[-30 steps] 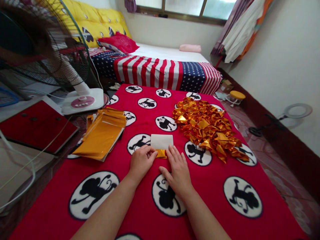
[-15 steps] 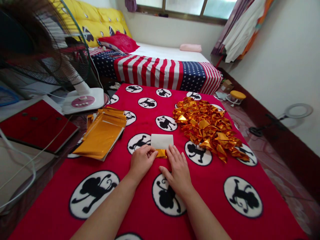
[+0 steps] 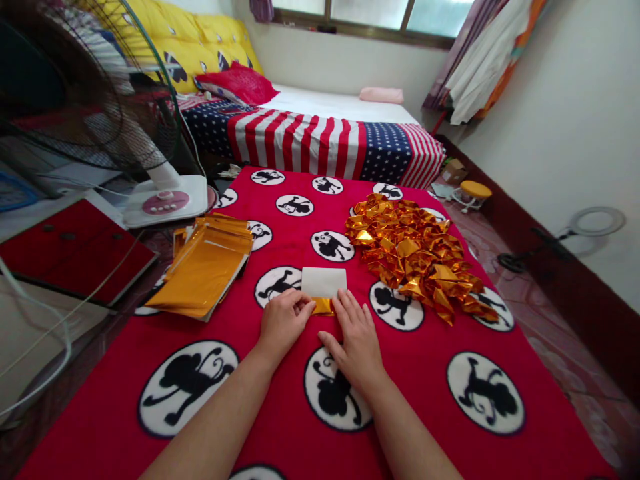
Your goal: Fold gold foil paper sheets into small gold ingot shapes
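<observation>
A sheet of gold foil paper (image 3: 324,281) lies on the red cloth in front of me, pale side up. Its near edge is folded over, so a narrow strip of shiny gold shows. My left hand (image 3: 286,321) is closed at the left end of that strip, thumb and forefinger pinching the fold. Flat on the right end rests my right hand (image 3: 357,337), its fingers stretched out and the thumb apart. The fingers cover both ends of the fold.
To the left lies a stack of flat gold foil sheets (image 3: 203,267). A heap of folded gold foil pieces (image 3: 407,250) sits on the right of the red monkey-print cloth (image 3: 400,400). An electric fan (image 3: 167,200) stands beyond the left edge; a bed (image 3: 320,143) is behind.
</observation>
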`<state>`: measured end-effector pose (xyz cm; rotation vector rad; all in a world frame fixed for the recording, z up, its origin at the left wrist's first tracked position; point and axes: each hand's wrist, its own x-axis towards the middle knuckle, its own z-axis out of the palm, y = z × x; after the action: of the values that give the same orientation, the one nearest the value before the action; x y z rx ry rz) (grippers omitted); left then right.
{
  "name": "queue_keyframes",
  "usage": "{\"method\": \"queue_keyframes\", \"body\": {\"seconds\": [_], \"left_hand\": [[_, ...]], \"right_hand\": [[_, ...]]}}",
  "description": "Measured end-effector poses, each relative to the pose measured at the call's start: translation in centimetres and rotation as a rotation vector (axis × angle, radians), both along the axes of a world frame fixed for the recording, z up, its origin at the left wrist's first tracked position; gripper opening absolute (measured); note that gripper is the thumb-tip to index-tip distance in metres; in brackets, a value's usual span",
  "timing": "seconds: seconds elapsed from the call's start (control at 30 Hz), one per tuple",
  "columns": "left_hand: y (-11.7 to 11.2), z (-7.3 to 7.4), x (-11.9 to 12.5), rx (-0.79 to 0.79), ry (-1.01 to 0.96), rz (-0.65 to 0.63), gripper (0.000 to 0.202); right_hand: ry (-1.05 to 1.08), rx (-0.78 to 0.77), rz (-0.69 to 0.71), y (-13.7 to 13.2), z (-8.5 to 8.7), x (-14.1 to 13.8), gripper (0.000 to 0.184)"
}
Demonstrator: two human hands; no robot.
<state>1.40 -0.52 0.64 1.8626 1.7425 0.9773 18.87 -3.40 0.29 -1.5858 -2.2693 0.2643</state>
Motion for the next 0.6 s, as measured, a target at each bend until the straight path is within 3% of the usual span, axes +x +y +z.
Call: {"method": "queue_keyframes", "body": {"seconds": [0.6], "left_hand": [[0.08, -0.24, 0.04, -0.003, -0.002, 0.010, 0.006]], "right_hand": [[-0.003, -0.008, 0.002, 0.00, 0.12, -0.01, 0.063]]}}
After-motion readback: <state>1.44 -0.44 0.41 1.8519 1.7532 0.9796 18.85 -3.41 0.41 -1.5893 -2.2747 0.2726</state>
